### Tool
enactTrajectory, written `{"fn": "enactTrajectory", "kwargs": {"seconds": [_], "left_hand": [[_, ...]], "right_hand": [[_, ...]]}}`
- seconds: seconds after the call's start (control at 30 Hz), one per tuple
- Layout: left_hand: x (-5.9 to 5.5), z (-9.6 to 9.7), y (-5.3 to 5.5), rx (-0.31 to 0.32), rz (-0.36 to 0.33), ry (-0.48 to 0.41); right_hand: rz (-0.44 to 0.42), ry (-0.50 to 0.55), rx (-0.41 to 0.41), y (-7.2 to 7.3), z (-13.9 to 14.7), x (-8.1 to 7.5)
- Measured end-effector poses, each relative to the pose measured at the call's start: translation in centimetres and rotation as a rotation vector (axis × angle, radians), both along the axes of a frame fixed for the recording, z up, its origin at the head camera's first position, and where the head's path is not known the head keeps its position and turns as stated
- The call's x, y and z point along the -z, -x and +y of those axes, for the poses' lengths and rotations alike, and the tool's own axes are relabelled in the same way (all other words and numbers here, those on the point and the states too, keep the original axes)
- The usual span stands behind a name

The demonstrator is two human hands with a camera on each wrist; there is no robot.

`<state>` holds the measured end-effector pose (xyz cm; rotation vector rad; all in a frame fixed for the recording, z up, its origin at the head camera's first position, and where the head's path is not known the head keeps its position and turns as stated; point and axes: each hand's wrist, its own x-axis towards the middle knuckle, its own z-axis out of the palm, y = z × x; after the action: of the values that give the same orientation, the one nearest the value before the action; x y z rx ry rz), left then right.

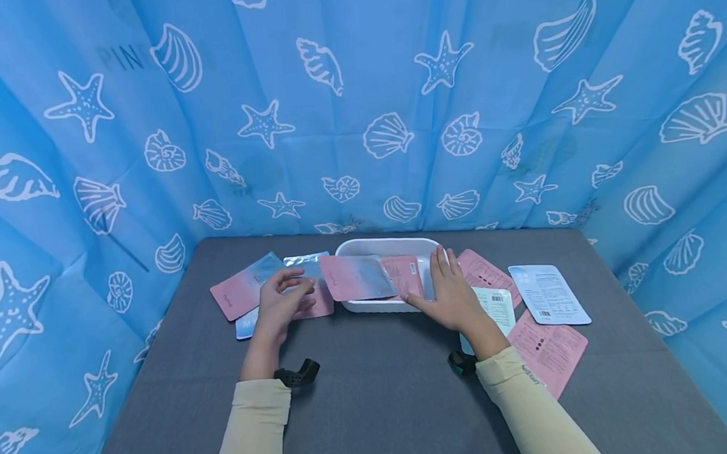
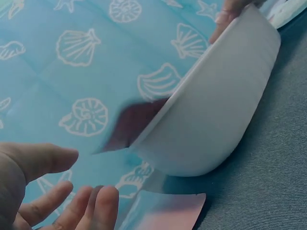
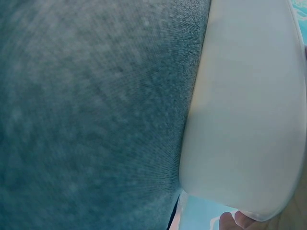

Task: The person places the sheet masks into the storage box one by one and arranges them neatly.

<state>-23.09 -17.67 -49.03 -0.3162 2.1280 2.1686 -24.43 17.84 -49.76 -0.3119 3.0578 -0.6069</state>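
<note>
A white plastic tub [image 1: 384, 307] sits at the back of the table with pink sachets in it. One pink-and-blue sachet [image 1: 359, 277] lies across its left rim, its end sticking out past the tub. My left hand [image 1: 284, 299] hovers left of the tub over other sachets, thumb and fingers apart and holding nothing; the left wrist view shows this hand [image 2: 62, 191] clear of the sachet's dark end [image 2: 136, 122]. My right hand [image 1: 454, 297] holds the tub's right end, thumb at the front rim; its fingertips [image 3: 230, 220] show by the wall in the right wrist view.
Left of the tub lie overlapping pink-and-blue sachets [image 1: 241, 290]. To the right are pink sachets [image 1: 552, 351], a pale green one [image 1: 495, 302] and a light blue one [image 1: 549, 293]. A blue seashell curtain [image 1: 361, 173] hangs behind the grey table [image 1: 377, 402].
</note>
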Motion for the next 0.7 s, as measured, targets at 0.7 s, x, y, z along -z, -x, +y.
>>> {"fn": "enactTrajectory", "kwargs": {"seconds": [0.7], "left_hand": [[0.5,2.2,0.0,0.167,0.056,0.165]], "right_hand": [[-0.01,-0.005,0.01,0.3,0.0,0.2]]}}
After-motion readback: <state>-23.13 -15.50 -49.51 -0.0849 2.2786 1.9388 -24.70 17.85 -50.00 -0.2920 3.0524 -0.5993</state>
